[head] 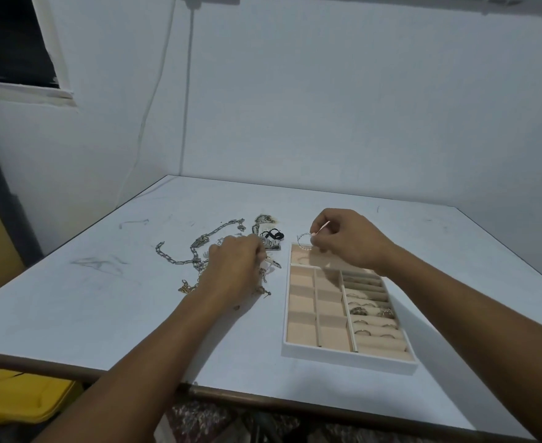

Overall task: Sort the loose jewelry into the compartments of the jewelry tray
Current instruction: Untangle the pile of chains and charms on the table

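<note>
A white jewelry tray (346,355) with peach compartments lies on the table at the right. Its right column holds several rings (360,311) in ring rolls; the square compartments beside them look empty. My right hand (343,239) hovers over the tray's far long compartment, pinching a thin hoop bracelet (304,242) that hangs from its fingers. My left hand (236,266) rests on the pile of loose jewelry (199,251) left of the tray, fingers curled into small pieces; what it grips is hidden. A chunky silver chain (180,259) trails to the left.
A black band and a metal watch strap (272,239) lie just beyond the pile. The white table (103,314) ends in a brown front edge. A yellow object (14,398) sits below at the left. Walls close off the back.
</note>
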